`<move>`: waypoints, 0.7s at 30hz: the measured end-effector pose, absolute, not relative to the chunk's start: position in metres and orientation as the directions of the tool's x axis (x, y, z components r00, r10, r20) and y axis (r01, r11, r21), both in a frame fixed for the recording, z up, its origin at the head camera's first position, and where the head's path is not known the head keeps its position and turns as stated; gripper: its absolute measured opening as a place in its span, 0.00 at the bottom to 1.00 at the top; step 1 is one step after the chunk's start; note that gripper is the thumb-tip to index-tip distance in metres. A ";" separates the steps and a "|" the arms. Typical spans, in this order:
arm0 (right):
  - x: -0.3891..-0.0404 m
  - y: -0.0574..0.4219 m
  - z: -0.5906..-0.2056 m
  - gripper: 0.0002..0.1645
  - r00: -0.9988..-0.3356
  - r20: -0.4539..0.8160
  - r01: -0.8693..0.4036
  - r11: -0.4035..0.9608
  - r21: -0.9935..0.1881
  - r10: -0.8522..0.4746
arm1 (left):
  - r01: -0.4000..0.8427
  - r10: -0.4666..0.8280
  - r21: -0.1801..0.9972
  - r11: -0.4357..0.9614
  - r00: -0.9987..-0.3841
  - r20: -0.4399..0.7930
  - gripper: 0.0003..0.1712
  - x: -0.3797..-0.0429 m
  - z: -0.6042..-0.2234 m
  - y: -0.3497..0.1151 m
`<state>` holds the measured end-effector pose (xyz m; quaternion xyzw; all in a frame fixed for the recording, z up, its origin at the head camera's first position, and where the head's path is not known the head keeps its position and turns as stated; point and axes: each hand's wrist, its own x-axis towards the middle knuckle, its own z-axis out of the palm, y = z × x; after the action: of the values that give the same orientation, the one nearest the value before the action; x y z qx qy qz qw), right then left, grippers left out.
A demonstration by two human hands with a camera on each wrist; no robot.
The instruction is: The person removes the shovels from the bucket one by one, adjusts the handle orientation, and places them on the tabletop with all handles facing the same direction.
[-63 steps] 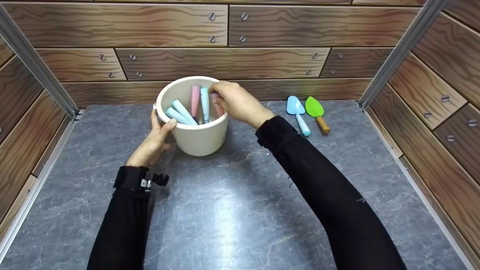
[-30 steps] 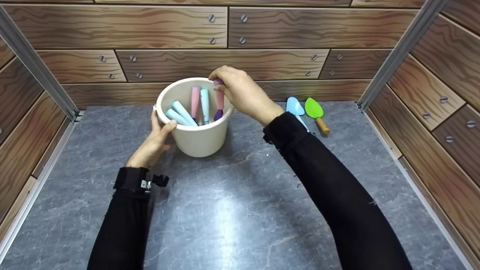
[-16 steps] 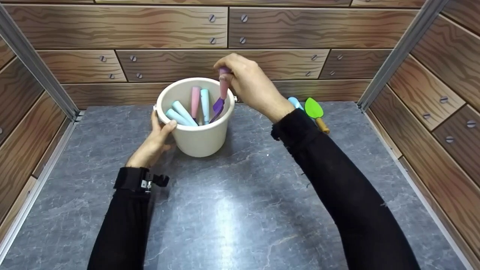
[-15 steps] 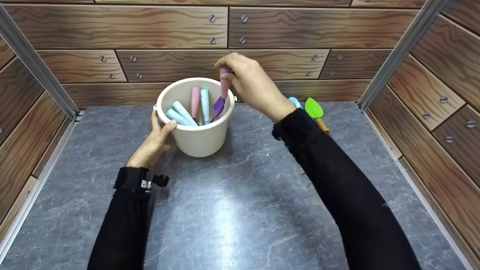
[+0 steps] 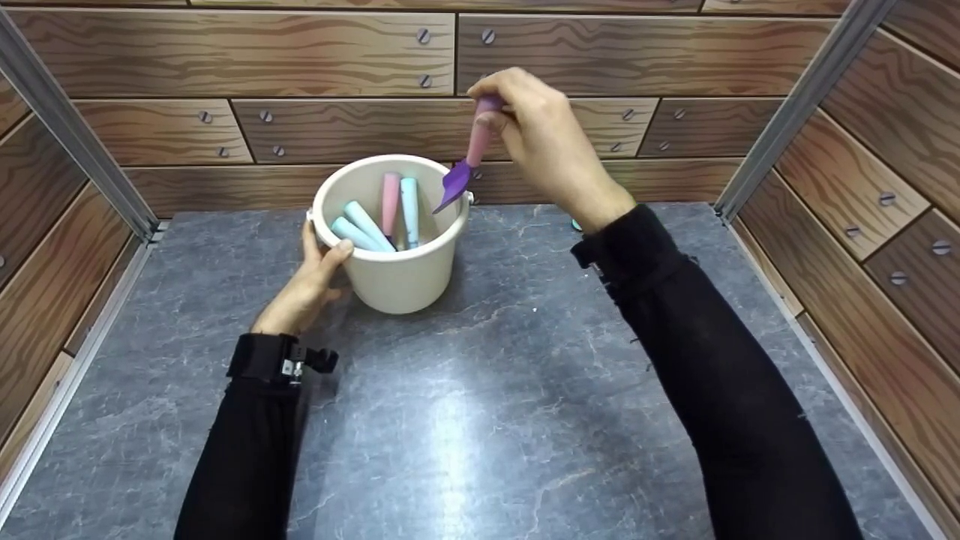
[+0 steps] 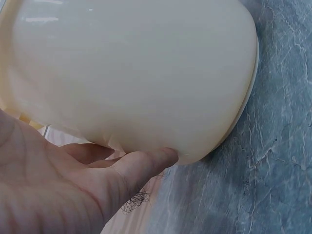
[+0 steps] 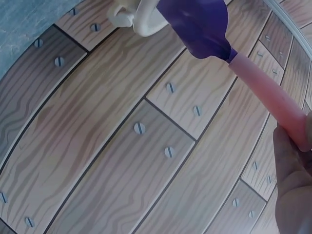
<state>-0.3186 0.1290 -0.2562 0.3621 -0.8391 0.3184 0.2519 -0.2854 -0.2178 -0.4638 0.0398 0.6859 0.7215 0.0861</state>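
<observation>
The thumb of my left hand (image 5: 300, 285) rests at the rim of a cream bucket (image 5: 401, 281), its other fingers lying along the outside. From the left wrist view, those fingers press the bucket's side wall (image 6: 146, 73). My right hand (image 5: 551, 135) pinches the upper end of a toy trowel's pink handle. The purple blade of this trowel (image 5: 456, 180) points down and overlaps the bucket's right rim in the head view. Inside the bucket lean a pink handle (image 5: 391, 202) and several light blue handles (image 5: 409, 206); their lower ends are mostly hidden.
The bucket stands on a grey marbled tabletop (image 5: 450, 420). Wood-patterned panels (image 5: 337, 127) close off the back and both sides, with metal posts (image 5: 787, 105) in the corners. My right sleeve (image 5: 705, 322) covers the right rear of the table.
My right hand has lifted the purple-bladed trowel up and to the right out of the bucket. My left hand and the bucket have stayed put. The blue and green trowels are now behind my right arm.
</observation>
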 end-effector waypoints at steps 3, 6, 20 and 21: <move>-0.319 0.135 -0.253 0.19 -0.619 0.662 -0.755 0.552 -0.354 -0.423 | -0.067 0.181 0.997 -0.048 -0.982 -0.057 0.68 -0.286 -0.464 -0.218; -0.319 0.140 -0.250 0.20 -0.633 0.670 -0.735 0.572 -0.363 -0.388 | -0.058 0.183 0.997 -0.054 -0.982 -0.047 0.68 -0.286 -0.465 -0.218; -0.323 0.167 -0.245 0.24 -0.633 0.725 -0.695 0.611 -0.377 -0.272 | -0.057 0.185 0.998 -0.026 -0.981 -0.051 0.68 -0.285 -0.464 -0.218; -0.324 0.169 -0.246 0.24 -0.633 0.726 -0.694 0.613 -0.378 -0.268 | -0.059 0.185 0.998 -0.025 -0.981 -0.053 0.68 -0.285 -0.464 -0.218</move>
<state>-0.3235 0.1689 -0.2457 0.2864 -0.8397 0.3338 0.3187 -0.2850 -0.2176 -0.4638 0.0456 0.6931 0.7143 0.0853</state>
